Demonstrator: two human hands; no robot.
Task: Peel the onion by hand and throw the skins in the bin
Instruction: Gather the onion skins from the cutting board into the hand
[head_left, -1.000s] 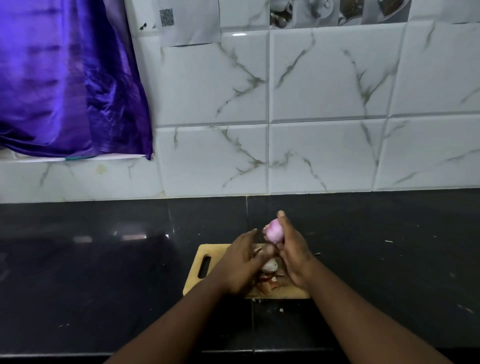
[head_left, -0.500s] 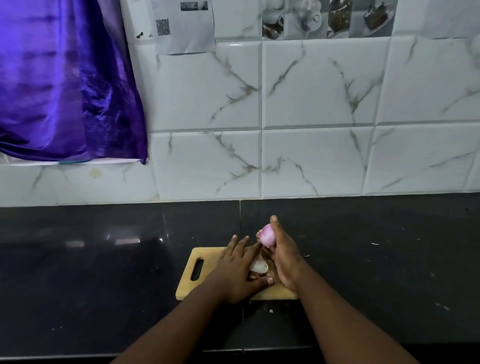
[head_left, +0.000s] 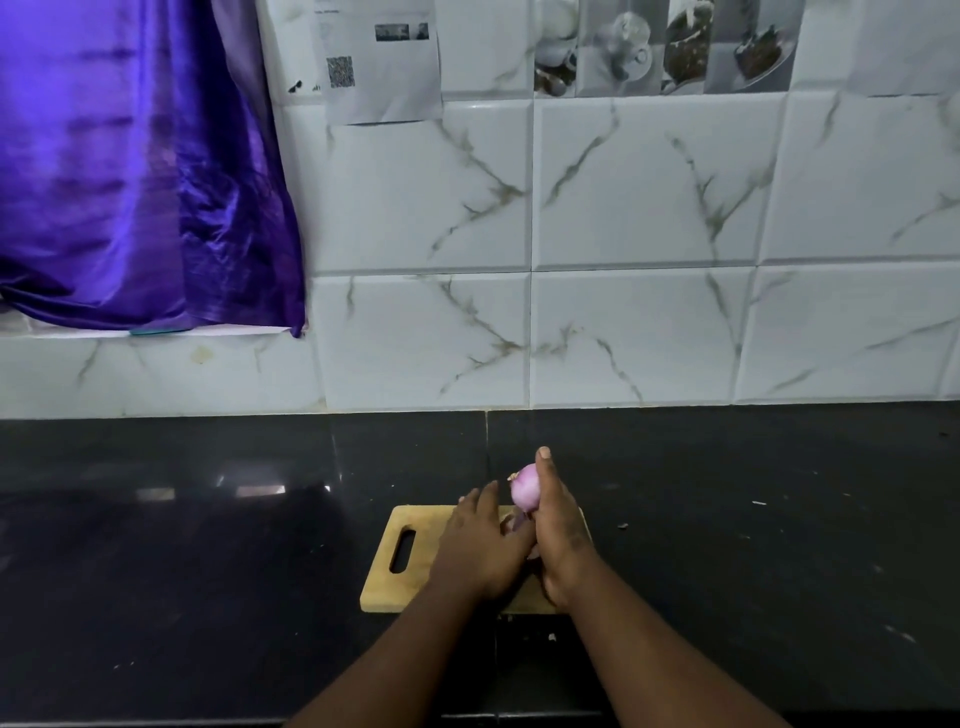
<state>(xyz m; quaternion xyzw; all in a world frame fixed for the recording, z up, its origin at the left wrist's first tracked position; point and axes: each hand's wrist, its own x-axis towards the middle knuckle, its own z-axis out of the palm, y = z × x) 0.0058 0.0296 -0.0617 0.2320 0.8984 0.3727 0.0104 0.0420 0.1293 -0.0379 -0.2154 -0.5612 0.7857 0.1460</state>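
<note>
The smooth, glossy pink onion sits low in the frame's centre, gripped in my right hand, thumb up. My left hand now lies flat, fingers spread, over the pale wooden board, covering the papery skins seen earlier. Dark polished counter surrounds it.

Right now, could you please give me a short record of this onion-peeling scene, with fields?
onion: pink, peeled surface showing, held up in the right hand
left hand: flat over the cutting board, covering the skins; grip unclear
cutting board: wooden, handle slot to the left
surface: black counter
bin: not in view
</note>
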